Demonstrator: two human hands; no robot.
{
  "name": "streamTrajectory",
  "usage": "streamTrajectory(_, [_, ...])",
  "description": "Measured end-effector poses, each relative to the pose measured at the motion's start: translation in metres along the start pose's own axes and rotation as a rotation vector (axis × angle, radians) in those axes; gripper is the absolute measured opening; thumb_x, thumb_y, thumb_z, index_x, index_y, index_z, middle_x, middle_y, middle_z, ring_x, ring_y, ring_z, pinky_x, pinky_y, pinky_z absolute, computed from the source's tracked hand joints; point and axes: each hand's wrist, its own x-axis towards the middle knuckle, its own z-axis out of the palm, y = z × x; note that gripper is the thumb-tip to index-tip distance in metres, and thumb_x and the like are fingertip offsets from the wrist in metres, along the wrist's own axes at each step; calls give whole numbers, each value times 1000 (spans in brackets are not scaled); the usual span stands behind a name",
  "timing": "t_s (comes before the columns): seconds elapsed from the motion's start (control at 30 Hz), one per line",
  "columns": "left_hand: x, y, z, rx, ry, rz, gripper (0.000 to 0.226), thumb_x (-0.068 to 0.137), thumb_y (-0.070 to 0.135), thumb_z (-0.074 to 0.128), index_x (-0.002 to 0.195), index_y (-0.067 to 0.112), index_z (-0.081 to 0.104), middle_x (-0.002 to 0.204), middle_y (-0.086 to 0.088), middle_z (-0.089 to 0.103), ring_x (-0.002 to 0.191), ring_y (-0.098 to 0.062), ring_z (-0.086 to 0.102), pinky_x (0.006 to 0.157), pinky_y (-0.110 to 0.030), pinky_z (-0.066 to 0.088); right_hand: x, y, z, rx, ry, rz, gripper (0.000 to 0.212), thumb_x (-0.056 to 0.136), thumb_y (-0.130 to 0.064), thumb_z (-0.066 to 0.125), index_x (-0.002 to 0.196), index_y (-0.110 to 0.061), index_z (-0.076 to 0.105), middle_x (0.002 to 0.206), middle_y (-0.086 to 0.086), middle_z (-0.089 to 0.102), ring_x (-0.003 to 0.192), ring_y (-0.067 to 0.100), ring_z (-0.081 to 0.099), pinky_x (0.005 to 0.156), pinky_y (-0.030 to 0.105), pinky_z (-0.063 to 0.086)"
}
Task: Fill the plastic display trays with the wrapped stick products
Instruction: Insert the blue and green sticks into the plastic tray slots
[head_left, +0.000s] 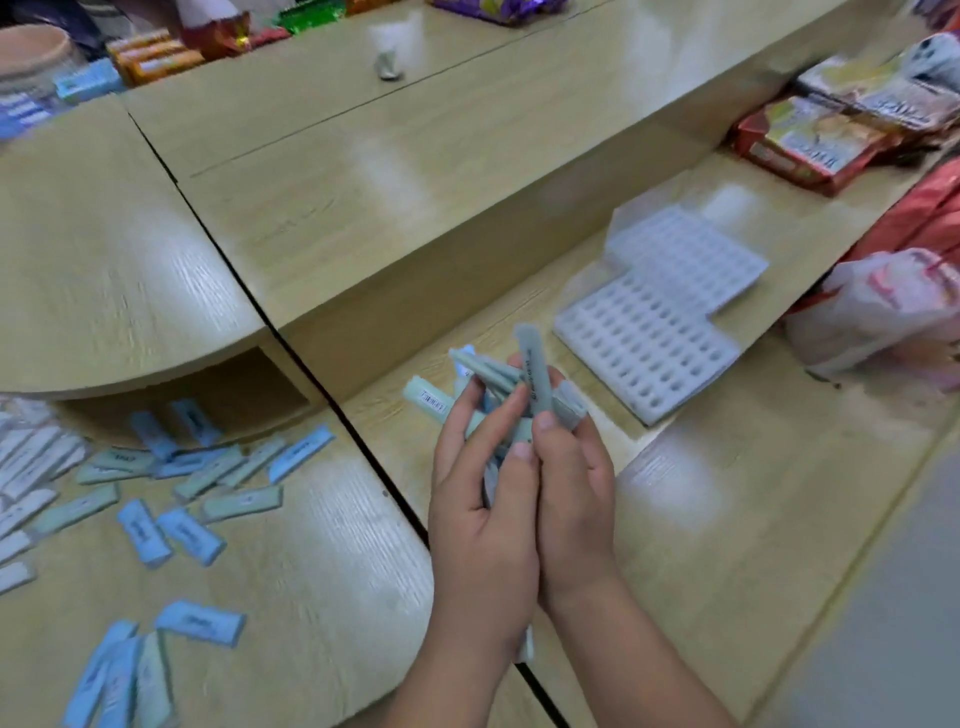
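Observation:
My left hand (480, 525) and my right hand (574, 499) are pressed together over the wooden counter, both closed around one bunch of wrapped sticks (511, 382) in pale green and blue wrappers. The sticks fan out above my fingers. Two white plastic display trays with rows of round holes lie to the upper right: a near tray (647, 345) and a far tray (691, 252) that partly overlap. Their holes look empty. Several loose wrapped sticks (182, 530) lie scattered on the counter at the left.
A raised wooden ledge (415, 171) runs behind the counter. Red snack boxes (810, 140) sit at the upper right, a plastic bag (883, 306) at the right edge, and orange packs (156, 57) at the top left. A dark seam (332, 410) splits the counter.

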Motion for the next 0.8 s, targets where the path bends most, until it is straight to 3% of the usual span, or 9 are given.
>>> streamTrajectory(0.17, [26,-15,18,-8,37,-14,34,85,47,54,116,51,69,144,36,41,133,16,37,92,1,37,34,6,-13,-37,-35,40,37,88,-34,50,120,-28,68,122,3,70,117,20,64,86,25,54])
streamTrajectory(0.4, [59,-27,52,8,110,-13,35,87,44,57,119,48,68,145,36,41,133,14,39,98,-5,39,82,6,-35,-59,-96,41,33,93,-29,46,117,-34,68,116,-1,71,111,15,67,83,21,53])
streamTrajectory(0.57, [75,-32,96,76,301,-6,36,90,28,55,116,47,70,144,33,46,133,13,41,98,-10,43,120,2,-65,-38,-249,179,38,90,-30,46,122,-38,65,121,-2,69,116,18,64,91,34,52])
streamTrajectory(0.63, [78,-39,110,134,416,0,38,89,28,54,114,51,70,143,32,47,133,12,41,99,-15,45,132,5,-77,-7,-346,260,38,89,-31,48,121,-41,65,121,-3,70,115,17,65,89,31,53])
streamTrajectory(0.8, [68,-58,132,147,585,-95,35,90,28,54,116,44,72,143,30,48,131,16,41,93,-3,41,138,18,-99,25,-484,380,38,88,-26,49,122,-30,66,119,2,70,110,17,67,81,23,54])
